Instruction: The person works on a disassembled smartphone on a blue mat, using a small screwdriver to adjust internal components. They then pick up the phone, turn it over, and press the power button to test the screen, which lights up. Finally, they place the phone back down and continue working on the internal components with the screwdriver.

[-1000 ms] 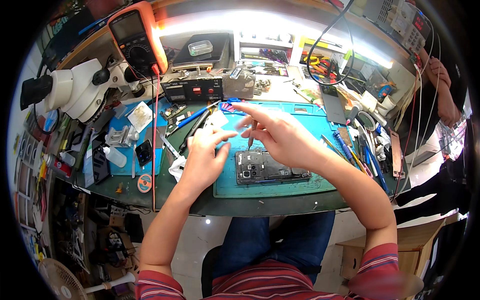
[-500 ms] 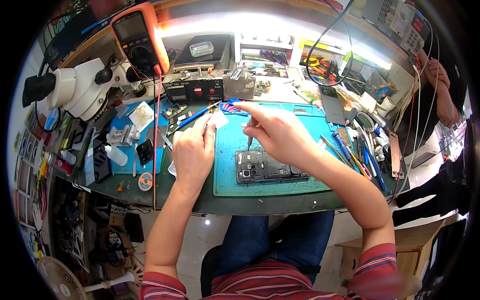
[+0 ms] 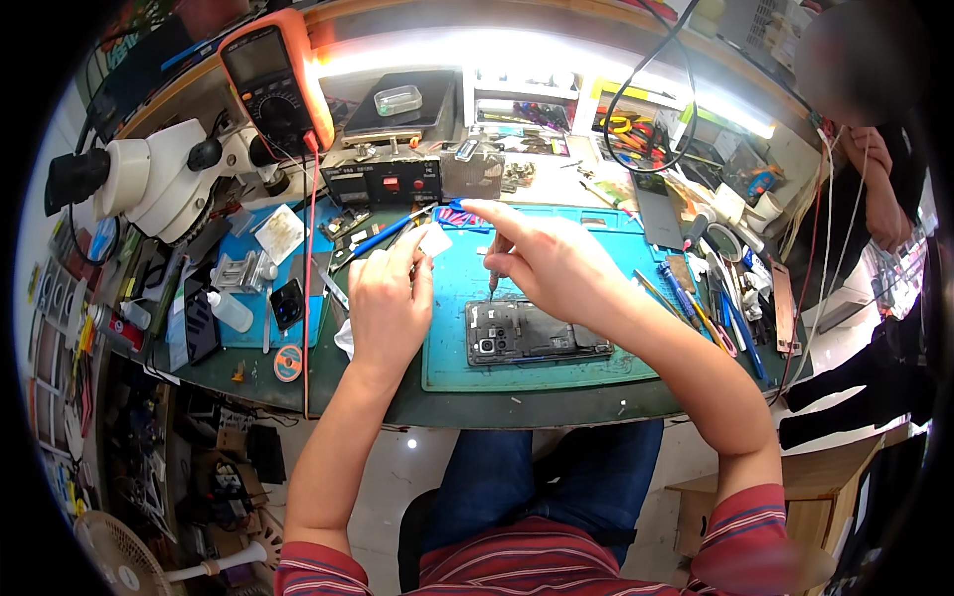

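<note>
An opened phone (image 3: pixel 542 331) lies on the blue work mat (image 3: pixel 442 372), its inner parts and camera cluster facing up. My right hand (image 3: pixel 547 253) is closed on a thin screwdriver (image 3: pixel 492 285), index finger stretched out over its top. The driver's tip points down at the phone's upper left edge; whether it touches, I cannot tell. My left hand (image 3: pixel 391 303) is up at the mat's left edge, thumb and fingers pinched. A small white piece (image 3: pixel 435 240) shows right beside those fingertips; what they grip is mostly hidden.
On the left stand a microscope (image 3: pixel 149 179), an orange multimeter (image 3: pixel 273 84) and a white bottle (image 3: pixel 232 310). Several tools, among them a blue screwdriver (image 3: pixel 681 288), lie right of the mat. A red cable (image 3: pixel 311 268) crosses the bench. Another person's hand (image 3: pixel 874 154) is at the far right.
The view has shifted very slightly. My right hand keeps the screwdriver at the phone's upper left edge. My left hand has turned a little, its fingers still pinched.
</note>
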A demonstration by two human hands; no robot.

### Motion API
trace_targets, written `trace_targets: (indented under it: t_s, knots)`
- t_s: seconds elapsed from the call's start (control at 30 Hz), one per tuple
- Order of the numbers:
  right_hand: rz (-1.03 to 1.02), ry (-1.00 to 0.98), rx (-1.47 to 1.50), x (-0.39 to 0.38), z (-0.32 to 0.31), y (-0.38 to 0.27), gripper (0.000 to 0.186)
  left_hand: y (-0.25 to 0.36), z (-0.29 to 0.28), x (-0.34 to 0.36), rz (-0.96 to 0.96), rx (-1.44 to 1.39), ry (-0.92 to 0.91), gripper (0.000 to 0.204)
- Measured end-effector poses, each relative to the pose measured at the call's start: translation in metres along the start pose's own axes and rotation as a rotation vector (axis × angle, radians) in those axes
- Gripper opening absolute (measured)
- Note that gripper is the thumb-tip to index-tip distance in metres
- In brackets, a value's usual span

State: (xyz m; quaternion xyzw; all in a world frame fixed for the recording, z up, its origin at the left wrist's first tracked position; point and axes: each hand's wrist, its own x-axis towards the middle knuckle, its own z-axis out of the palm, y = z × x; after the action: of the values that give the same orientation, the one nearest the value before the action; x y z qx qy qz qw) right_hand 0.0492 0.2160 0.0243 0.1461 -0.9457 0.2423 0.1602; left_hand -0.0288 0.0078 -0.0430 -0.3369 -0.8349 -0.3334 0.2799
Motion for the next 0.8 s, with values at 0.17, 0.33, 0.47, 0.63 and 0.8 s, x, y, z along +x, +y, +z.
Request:
trace_targets:
  t_s: [0.17,0.33,0.47,0.63,0.8]
  knots:
    - [0.089,-0.082,0.076,0.003,-0.01,0.003,0.056,0.001,0.001,-0.002,-0.003,0.006,-0.024,0.036]
    - [0.099,-0.03,0.086,-0.001,-0.011,-0.001,0.051,0.0,0.004,-0.003,0.013,0.024,-0.008,0.037]
    - [0.093,0.084,0.3,-0.007,-0.007,0.019,0.055,-0.005,0.007,-0.006,0.018,0.065,-0.017,0.039]
    - [0.35,0.5,0.413,-0.031,-0.012,0.103,0.057,0.0,0.014,-0.006,0.052,0.022,-0.012,0.041]
    - [0.368,0.507,0.605,-0.037,0.0,0.115,0.056,0.005,0.012,-0.008,0.11,0.011,-0.047,0.038]
